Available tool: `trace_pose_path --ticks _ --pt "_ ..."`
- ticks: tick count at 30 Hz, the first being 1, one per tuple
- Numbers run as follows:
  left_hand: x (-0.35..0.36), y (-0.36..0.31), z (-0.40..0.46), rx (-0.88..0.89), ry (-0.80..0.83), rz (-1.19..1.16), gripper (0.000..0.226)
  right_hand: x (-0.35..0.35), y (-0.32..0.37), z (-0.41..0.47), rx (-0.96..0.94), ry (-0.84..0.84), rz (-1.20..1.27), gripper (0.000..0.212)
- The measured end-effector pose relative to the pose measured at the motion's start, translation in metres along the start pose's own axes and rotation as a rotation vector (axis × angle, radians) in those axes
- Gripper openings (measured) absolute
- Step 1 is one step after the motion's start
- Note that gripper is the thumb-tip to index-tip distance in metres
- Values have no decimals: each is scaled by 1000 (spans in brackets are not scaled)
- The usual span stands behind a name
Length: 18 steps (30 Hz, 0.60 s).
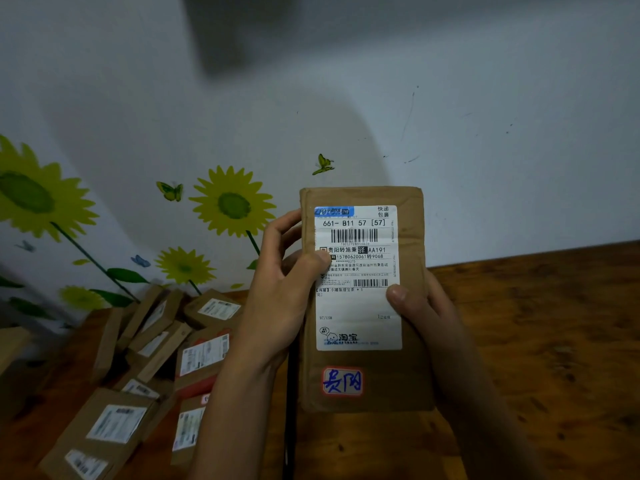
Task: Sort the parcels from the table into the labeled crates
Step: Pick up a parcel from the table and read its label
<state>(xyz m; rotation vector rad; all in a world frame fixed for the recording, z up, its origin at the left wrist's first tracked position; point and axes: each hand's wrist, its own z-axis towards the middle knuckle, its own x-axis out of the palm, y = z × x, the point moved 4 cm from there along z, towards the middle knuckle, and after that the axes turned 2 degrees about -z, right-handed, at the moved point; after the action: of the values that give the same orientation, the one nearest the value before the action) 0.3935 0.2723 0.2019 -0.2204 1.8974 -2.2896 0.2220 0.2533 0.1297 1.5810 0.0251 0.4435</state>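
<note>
While both hands, the left (282, 285) and right (420, 313), grip the parcel (363, 299) upright above the surface (536, 341), right of the pile (156, 358), its handwritten sticker (343, 381) might be misread, sending it to the wrong crate.

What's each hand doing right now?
Left hand: grips the flat brown cardboard parcel by its left edge.
Right hand: grips the same parcel's right edge.

Wooden table (540, 341) — brown parcels (162, 358) heaped left.
</note>
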Motion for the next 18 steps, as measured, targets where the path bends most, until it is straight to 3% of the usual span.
trace_pose_path --ticks 6,12,18 --pt "-2 2 -2 12 9 -3 56 -1 -1 1 17 -9 3 78" --pt "-4 4 -4 17 21 -16 61 2 -1 -1 18 -6 15 89" --pt "-1 5 -4 32 26 -19 65 -2 0 -3 17 -3 34 79"
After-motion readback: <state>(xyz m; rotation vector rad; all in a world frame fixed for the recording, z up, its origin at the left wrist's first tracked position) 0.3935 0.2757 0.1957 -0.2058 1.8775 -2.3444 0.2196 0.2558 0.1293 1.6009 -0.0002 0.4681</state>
